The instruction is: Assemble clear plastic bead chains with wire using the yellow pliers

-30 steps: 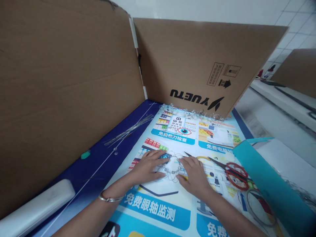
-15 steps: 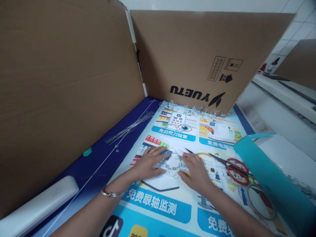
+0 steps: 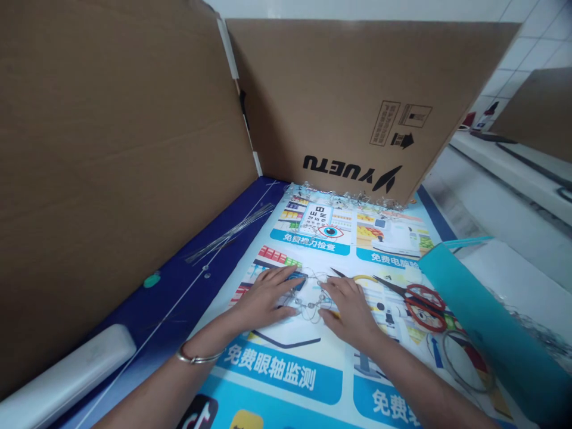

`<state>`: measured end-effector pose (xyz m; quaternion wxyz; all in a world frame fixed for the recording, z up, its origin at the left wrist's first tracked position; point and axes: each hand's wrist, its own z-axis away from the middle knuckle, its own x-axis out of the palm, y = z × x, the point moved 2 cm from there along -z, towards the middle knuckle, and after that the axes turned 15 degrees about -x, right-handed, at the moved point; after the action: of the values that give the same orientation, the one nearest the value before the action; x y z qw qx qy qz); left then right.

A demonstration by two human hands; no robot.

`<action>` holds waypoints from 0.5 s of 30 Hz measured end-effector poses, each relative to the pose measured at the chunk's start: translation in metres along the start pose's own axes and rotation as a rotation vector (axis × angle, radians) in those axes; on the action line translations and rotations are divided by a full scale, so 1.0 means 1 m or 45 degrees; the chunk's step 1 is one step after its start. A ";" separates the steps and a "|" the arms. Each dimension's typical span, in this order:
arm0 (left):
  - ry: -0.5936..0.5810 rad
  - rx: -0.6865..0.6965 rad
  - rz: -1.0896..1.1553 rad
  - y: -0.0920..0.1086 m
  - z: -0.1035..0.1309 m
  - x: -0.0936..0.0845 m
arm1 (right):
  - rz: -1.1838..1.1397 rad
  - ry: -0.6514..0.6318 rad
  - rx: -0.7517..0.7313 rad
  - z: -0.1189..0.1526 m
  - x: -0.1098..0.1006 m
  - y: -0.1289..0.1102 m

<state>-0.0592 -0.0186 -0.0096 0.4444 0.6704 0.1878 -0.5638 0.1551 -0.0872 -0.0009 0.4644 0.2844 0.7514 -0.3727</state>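
Note:
A thin wire ring with small clear beads (image 3: 310, 305) lies on the printed poster sheet (image 3: 286, 330) between my hands. My left hand (image 3: 268, 298) rests on the ring's left side, palm down, thumb and fingers stretched apart. On the opposite side my right hand (image 3: 351, 310) lies flat, its fingertips touching the wire. Neither hand is closed around it. Just right of my right hand are red-handled scissors (image 3: 425, 307), their blades pointing left. A yellow-handled tool (image 3: 364, 278) with a dark tip is partly hidden behind my right hand.
Cardboard panels (image 3: 357, 77) stand at the back and left. Clear beaded wire pieces (image 3: 344, 201) line the back panel's foot. Straight wires (image 3: 230, 233) lie at left, near a white bar-shaped object (image 3: 67, 378). A teal box (image 3: 478, 319) and a wire coil (image 3: 467, 362) sit at right.
The whole view has shifted slightly, with everything a little further left in the picture. Both hands keep practically the same pose on the beaded wire ring.

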 end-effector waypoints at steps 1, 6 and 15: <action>0.005 0.001 -0.010 0.000 0.000 0.000 | -0.009 0.025 -0.013 0.000 0.000 0.000; 0.025 0.010 -0.033 -0.001 0.000 0.002 | -0.059 0.231 -0.096 0.003 0.002 0.005; 0.026 -0.019 -0.014 0.001 0.001 -0.002 | -0.440 0.526 -0.230 -0.006 -0.069 -0.039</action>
<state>-0.0600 -0.0195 -0.0073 0.4441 0.6718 0.2003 -0.5579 0.1496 -0.1100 0.0750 0.2545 0.1796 0.8977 -0.3118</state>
